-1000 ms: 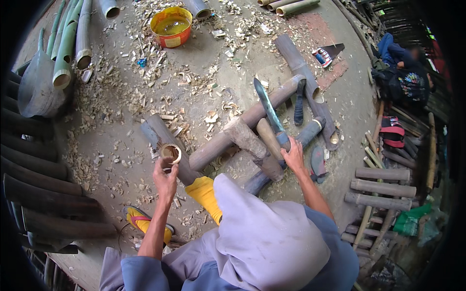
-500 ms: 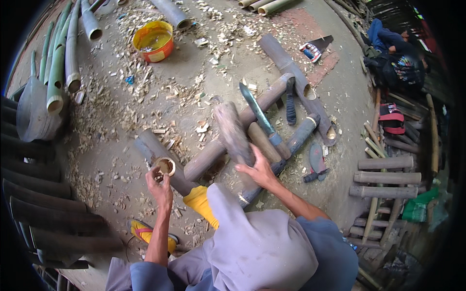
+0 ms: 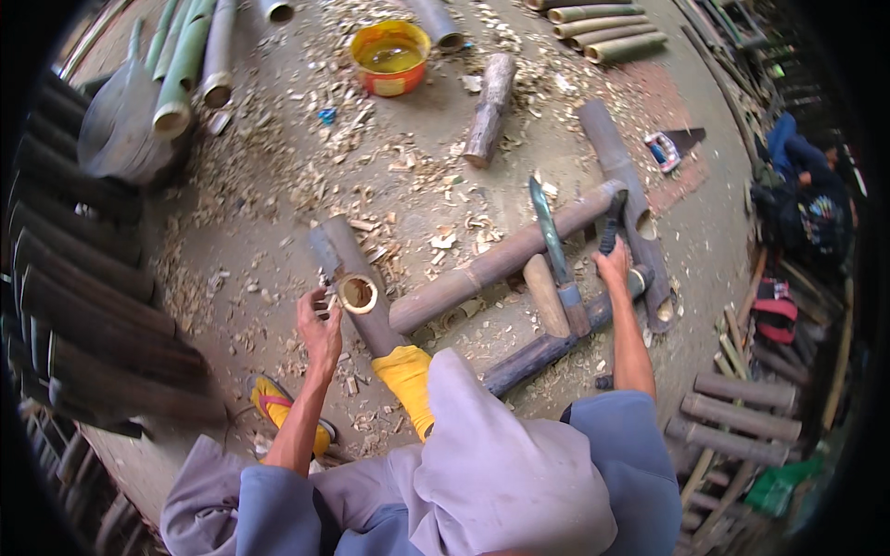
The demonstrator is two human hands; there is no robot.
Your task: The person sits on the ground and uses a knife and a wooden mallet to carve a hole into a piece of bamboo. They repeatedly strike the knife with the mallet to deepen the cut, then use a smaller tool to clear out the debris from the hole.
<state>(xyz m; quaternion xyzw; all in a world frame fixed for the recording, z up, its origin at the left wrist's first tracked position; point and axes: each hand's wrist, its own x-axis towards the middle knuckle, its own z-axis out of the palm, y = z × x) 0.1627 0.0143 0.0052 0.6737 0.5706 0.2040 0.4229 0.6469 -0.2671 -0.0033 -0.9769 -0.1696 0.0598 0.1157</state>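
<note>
A bamboo section (image 3: 369,320) with a round cut opening in its side lies on the ground, its near end at my yellow-covered foot. My left hand (image 3: 319,326) is beside that opening, fingers bent and closed; what they pinch, if anything, is too small to make out. My right hand (image 3: 611,264) closes round a dark tool with a black wrapped handle (image 3: 609,233), near the joined bamboo pieces. A machete (image 3: 545,222) with a long dark blade leans across the bamboo frame (image 3: 501,259). Farther off lies a short rough log (image 3: 491,107), apart from both hands.
Wood chips cover the ground. An orange and yellow bucket (image 3: 389,82) holding liquid stands at the far side. A handsaw (image 3: 669,148) lies at the right. Bamboo poles (image 3: 190,83) and dark stacked bamboo (image 3: 102,320) line the left. Another person (image 3: 805,199) is at the far right.
My right hand has let go of the log, which now lies farther away, and has taken hold of the black-handled tool. My left hand stays by the opening. The view has shifted.
</note>
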